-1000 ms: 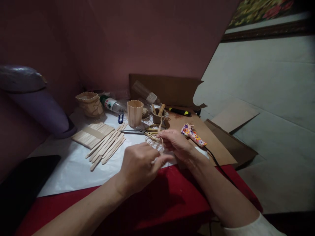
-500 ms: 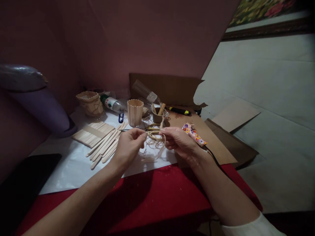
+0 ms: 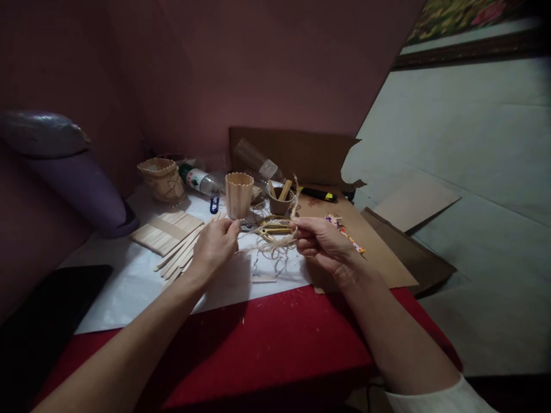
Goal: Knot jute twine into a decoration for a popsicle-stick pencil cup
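My left hand (image 3: 216,246) is closed in a pinch on a thin strand of twine at the front of the craft stick cup (image 3: 239,198). My right hand (image 3: 319,242) is closed too, pinching the twine (image 3: 295,198), whose frayed end stands up above the fingertips. The strand stretches between both hands, over the white sheet. Gold-handled scissors (image 3: 275,228) lie just behind, among loose loops of twine (image 3: 275,246). Under and beside my left wrist, loose craft sticks (image 3: 183,252) are fanned out, partly hidden.
A banded bundle of craft sticks (image 3: 166,232), a decorated cup (image 3: 160,180), plastic bottles (image 3: 202,180), a small pot (image 3: 280,201) with sticks and a box cutter (image 3: 318,194) stand or lie behind. A floral-patterned tool (image 3: 350,238) rests on cardboard (image 3: 379,264) at the right.
My hands have moved apart, the left toward me and leftward, the right slightly rightward, drawing the strand out between them. The twine's upper end now stands higher above my right fingers.
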The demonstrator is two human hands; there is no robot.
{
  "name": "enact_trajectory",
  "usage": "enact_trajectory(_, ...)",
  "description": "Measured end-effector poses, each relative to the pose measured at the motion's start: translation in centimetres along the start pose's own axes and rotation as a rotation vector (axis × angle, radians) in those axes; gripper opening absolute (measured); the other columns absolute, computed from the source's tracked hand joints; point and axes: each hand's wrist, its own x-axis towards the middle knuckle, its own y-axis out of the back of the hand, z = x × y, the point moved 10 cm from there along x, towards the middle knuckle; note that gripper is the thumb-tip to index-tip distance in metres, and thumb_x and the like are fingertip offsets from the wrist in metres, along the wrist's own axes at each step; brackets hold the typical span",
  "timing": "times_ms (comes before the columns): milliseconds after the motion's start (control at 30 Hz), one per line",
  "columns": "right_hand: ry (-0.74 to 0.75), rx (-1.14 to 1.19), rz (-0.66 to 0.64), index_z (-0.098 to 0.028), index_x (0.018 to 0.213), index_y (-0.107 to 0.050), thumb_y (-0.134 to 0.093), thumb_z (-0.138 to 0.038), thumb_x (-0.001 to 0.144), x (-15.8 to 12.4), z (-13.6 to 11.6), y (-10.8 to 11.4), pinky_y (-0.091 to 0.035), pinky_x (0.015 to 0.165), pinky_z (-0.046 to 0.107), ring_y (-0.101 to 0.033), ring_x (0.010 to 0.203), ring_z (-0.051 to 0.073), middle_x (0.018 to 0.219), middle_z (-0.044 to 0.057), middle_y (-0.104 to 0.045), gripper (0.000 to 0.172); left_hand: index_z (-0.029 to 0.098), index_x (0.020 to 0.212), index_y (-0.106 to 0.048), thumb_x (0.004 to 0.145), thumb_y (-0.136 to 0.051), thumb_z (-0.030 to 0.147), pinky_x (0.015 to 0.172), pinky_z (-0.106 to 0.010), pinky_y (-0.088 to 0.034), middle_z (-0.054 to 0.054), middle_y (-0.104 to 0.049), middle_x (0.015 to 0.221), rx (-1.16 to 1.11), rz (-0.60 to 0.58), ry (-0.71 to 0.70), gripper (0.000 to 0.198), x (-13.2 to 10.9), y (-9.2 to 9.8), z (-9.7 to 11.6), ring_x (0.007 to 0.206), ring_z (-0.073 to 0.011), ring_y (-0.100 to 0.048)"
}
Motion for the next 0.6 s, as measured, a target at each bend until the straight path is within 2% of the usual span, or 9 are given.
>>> enact_trajectory(100, -0.003, -0.020, 0.027, -0.015, 0.063, -0.045, -0.066, -0.021, 0.069, 0.1, 0.4, 0.0, -0.005, 0.037, 0.016, -0.011, 0.041, 0.002, 0.051, -0.010, -0.022, 0.023, 0.017, 0.081, -0.066, 0.079, -0.047, 0.029, 0.062, -0.030, -0.037, -0.008, -0.067, 0.077, 0.181, 0.100, -0.115, 0.023, -0.3, 0.9, 1.3, 0.071, -0.0199, -0.055)
enact_trajectory(167, -0.006, -0.030, 0.039, -0.015, 0.064, -0.047, -0.065, -0.022, 0.069, 0.1, 0.6, 0.0, -0.005, 0.037, 0.016, -0.011, 0.041, 0.002, 0.050, -0.010, -0.022, 0.020, 0.016, 0.088, -0.065, 0.079, -0.049, 0.024, 0.068, -0.031, -0.039, -0.009, -0.067, 0.086, 0.137, 0.226, -0.212, 0.020, -1.2, 2.1, 2.7, 0.080, -0.0206, -0.055)
enact_trajectory(233, -0.005, -0.039, 0.052, -0.015, 0.066, -0.049, -0.065, -0.023, 0.070, 0.1, 0.7, 0.0, -0.005, 0.036, 0.016, -0.011, 0.041, 0.002, 0.049, -0.010, -0.022, 0.019, 0.015, 0.086, -0.064, 0.079, -0.052, 0.024, 0.069, -0.029, -0.040, -0.007, -0.066, 0.083, -0.016, 0.300, -0.321, 0.017, -2.3, 3.0, 4.1, 0.078, -0.0182, -0.055)
enact_trajectory(267, -0.004, -0.042, 0.054, -0.014, 0.066, -0.049, -0.064, -0.024, 0.070, 0.1, 0.7, 0.0, -0.005, 0.037, 0.016, -0.011, 0.041, 0.002, 0.049, -0.010, -0.022, 0.019, 0.015, 0.084, -0.063, 0.078, -0.053, 0.024, 0.066, -0.028, -0.041, -0.005, -0.065, 0.079, -0.112, 0.273, -0.372, 0.014, -2.8, 2.9, 4.8, 0.074, -0.0161, -0.055)
enact_trajectory(333, 0.001, -0.042, 0.051, -0.014, 0.065, -0.048, -0.064, -0.024, 0.071, 0.0, 0.6, -0.1, -0.005, 0.036, 0.016, -0.011, 0.041, 0.001, 0.049, -0.010, -0.023, 0.019, 0.016, 0.080, -0.063, 0.077, -0.054, 0.021, 0.059, -0.024, -0.040, -0.002, -0.063, 0.070, -0.253, 0.070, -0.446, 0.011, -3.4, 1.2, 6.0, 0.063, -0.0121, -0.053)
enact_trajectory(400, 0.009, -0.038, 0.048, -0.015, 0.064, -0.047, -0.064, -0.023, 0.071, 0.0, 0.5, -0.1, -0.005, 0.036, 0.016, -0.011, 0.040, 0.001, 0.049, -0.010, -0.023, 0.020, 0.017, 0.082, -0.065, 0.073, -0.053, 0.013, 0.054, -0.022, -0.037, 0.000, -0.061, 0.067, -0.257, -0.153, -0.470, 0.015, -4.1, -1.2, 6.6, 0.057, -0.0097, -0.049)
enact_trajectory(433, 0.012, -0.035, 0.048, -0.015, 0.064, -0.046, -0.064, -0.023, 0.070, 0.0, 0.4, -0.1, -0.005, 0.036, 0.016, -0.011, 0.040, 0.001, 0.049, -0.010, -0.023, 0.021, 0.017, 0.084, -0.065, 0.070, -0.052, 0.008, 0.053, -0.021, -0.036, 0.000, -0.061, 0.067, -0.214, -0.220, -0.464, 0.022, -4.3, -2.3, 6.4, 0.055, -0.0092, -0.047)
enact_trajectory(533, 0.013, -0.018, 0.053, -0.015, 0.064, -0.046, -0.064, -0.022, 0.070, 0.0, 0.3, 0.0, -0.005, 0.036, 0.016, -0.011, 0.040, 0.001, 0.049, -0.010, -0.023, 0.020, 0.020, 0.096, -0.066, 0.063, -0.048, 0.001, 0.050, -0.021, -0.032, 0.001, -0.061, 0.067, -0.091, -0.269, -0.404, 0.042, -3.8, -4.2, 4.6, 0.052, -0.0087, -0.044)
enact_trajectory(600, 0.015, -0.003, 0.058, -0.015, 0.064, -0.047, -0.064, -0.022, 0.070, 0.0, 0.2, 0.0, -0.005, 0.036, 0.015, -0.011, 0.040, 0.001, 0.049, -0.010, -0.023, 0.020, 0.019, 0.099, -0.066, 0.063, -0.051, 0.004, 0.049, -0.022, -0.032, 0.001, -0.060, 0.064, -0.099, -0.291, -0.338, 0.041, -3.2, -5.1, 3.2, 0.051, -0.0090, -0.045)
